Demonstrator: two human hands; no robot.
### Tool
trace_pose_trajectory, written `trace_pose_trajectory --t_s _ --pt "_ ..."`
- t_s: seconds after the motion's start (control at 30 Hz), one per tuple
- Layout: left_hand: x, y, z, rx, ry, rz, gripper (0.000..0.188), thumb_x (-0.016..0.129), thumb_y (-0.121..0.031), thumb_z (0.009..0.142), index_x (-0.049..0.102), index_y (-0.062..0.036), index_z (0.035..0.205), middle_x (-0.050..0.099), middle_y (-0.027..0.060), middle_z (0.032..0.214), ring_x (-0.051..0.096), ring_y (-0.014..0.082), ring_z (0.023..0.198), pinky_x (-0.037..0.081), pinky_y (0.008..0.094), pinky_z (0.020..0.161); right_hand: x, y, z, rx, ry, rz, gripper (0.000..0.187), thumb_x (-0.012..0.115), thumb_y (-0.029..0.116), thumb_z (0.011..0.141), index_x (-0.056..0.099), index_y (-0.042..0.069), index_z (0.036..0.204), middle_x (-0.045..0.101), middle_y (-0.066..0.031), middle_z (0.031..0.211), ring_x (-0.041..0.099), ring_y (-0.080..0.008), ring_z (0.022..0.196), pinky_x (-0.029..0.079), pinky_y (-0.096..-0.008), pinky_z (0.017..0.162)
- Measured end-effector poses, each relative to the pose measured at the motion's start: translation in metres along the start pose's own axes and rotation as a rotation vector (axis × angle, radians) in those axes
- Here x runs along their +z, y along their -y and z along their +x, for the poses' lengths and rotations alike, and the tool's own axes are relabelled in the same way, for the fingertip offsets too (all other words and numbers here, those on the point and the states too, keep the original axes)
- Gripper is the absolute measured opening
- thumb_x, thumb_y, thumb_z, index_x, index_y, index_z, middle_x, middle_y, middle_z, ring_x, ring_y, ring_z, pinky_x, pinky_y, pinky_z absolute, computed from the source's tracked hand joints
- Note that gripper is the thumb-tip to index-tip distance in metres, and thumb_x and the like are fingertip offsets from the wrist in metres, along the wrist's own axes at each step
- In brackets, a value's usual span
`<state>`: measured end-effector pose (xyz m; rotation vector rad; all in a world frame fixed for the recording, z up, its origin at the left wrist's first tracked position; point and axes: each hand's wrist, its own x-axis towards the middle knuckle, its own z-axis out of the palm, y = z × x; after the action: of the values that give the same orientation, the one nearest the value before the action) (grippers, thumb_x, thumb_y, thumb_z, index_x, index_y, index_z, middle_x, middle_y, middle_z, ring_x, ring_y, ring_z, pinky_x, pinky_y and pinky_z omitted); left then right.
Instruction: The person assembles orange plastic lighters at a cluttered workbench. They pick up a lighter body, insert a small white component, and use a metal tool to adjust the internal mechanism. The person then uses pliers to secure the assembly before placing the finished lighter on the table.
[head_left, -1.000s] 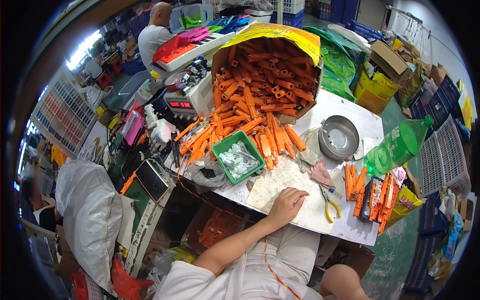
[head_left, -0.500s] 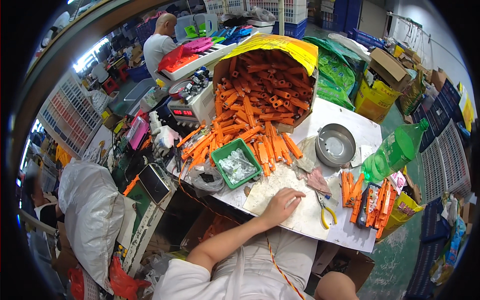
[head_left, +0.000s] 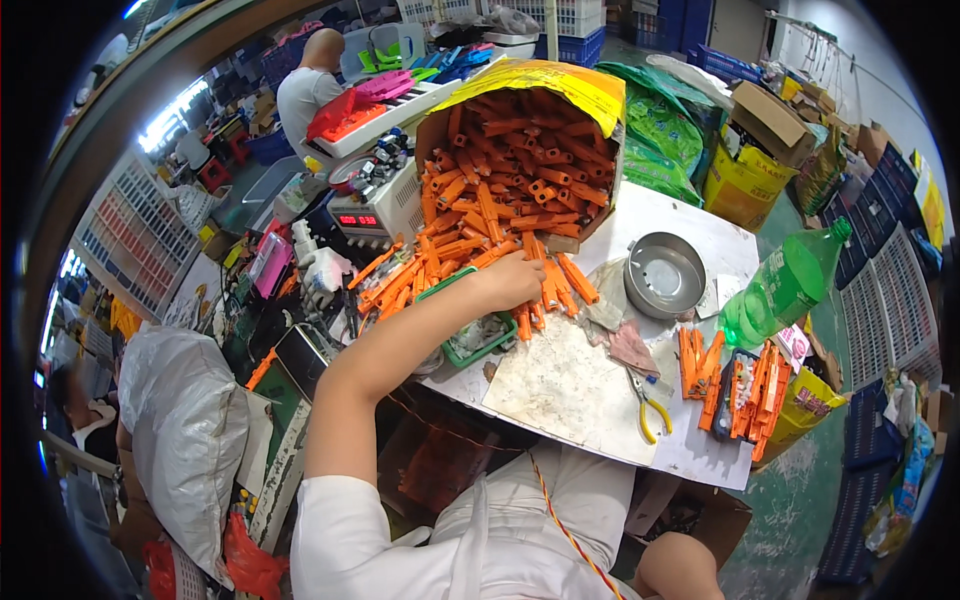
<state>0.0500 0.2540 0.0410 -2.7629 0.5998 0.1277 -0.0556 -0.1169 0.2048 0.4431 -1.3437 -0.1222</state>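
My left hand (head_left: 514,281) reaches over the near edge of a heap of orange plastic parts (head_left: 480,215). Its fingers are curled down onto one of these long parts, with the fingertips partly hidden. The heap spills from a tipped carton with a yellow bag lining (head_left: 575,85). Below my forearm stands a green tray (head_left: 500,343) of small clear and white pieces, partly covered by the arm. My right hand is out of view; only bare skin of a limb shows at the bottom right.
Right of the worn white board (head_left: 560,385) lie yellow-handled pliers (head_left: 652,415) and a cloth (head_left: 632,347). A round metal bowl (head_left: 665,275), a green bottle (head_left: 790,285) and more orange parts (head_left: 765,400) stand farther right. A power supply (head_left: 370,215) is at left. Another person (head_left: 305,95) sits beyond.
My left hand has moved from the white board forward and left to the orange heap, its forearm now crossing the green tray. Its fingers have come down onto the parts.
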Motion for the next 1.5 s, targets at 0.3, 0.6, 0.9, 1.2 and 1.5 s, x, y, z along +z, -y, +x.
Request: trace_pose_trajectory --t_s 0.3,0.6,0.9,1.2,1.5 --pt "-0.011 0.005 -0.003 -0.081 -0.041 -0.421 0.019 0.073 -0.02 0.074 0.064 -0.0108 0.087 0.064 0.0031 0.092 0.058 0.0226 0.102 0.042 0.0366 0.086 -0.01 0.014 -0.007 0.104 -0.035 0.024 0.022 0.056 0.011 0.087 0.043 0.01 0.104 0.044 0.0044 0.066 0.039 -0.0034 0.048 0.029 -0.0225 0.04" --pt "-0.01 -0.131 0.009 -0.314 -0.567 -2.179 0.046 0.067 -0.015 0.086 0.046 0.0014 0.123 0.063 0.0124 0.109 0.061 0.0177 0.103 0.049 0.0301 0.089 -0.102 0.056 -0.125 1.436 -0.12 -1.632 0.031 0.079 0.016 0.07 0.058 0.0 0.087 0.059 -0.008 0.077 0.058 -0.0193 0.073 0.046 -0.0286 0.066" --pt "-0.017 -0.184 0.037 -0.597 -0.973 -2.217 0.043 0.071 -0.016 0.084 0.046 -0.0006 0.116 0.061 0.0044 0.094 0.057 0.0077 0.085 0.047 0.0225 0.077 -0.124 0.034 -0.185 1.361 0.366 -2.089 0.044 0.075 0.043 0.071 0.055 0.006 0.079 0.056 -0.006 0.073 0.059 -0.0205 0.058 0.046 -0.0326 0.047" --pt "-0.007 -0.185 0.045 -0.666 -1.105 -1.954 0.046 0.073 -0.015 0.082 0.043 -0.0006 0.114 0.056 0.0026 0.084 0.054 0.0066 0.078 0.046 0.0203 0.068 -0.138 0.028 -0.203 1.251 0.38 -2.127 0.027 0.073 0.028 0.076 0.055 0.007 0.076 0.054 -0.0051 0.066 0.059 -0.0214 0.051 0.044 -0.0334 0.043" --pt "0.002 -0.196 0.038 -0.546 -0.846 -2.088 0.051 0.068 -0.016 0.086 0.046 0.004 0.128 0.058 0.0083 0.112 0.053 0.0127 0.103 0.043 0.0278 0.091 -0.142 0.044 -0.208 1.279 0.355 -2.126 0.024 0.072 0.025 0.075 0.056 0.007 0.074 0.059 -0.0054 0.067 0.06 -0.0223 0.051 0.045 -0.0333 0.044"
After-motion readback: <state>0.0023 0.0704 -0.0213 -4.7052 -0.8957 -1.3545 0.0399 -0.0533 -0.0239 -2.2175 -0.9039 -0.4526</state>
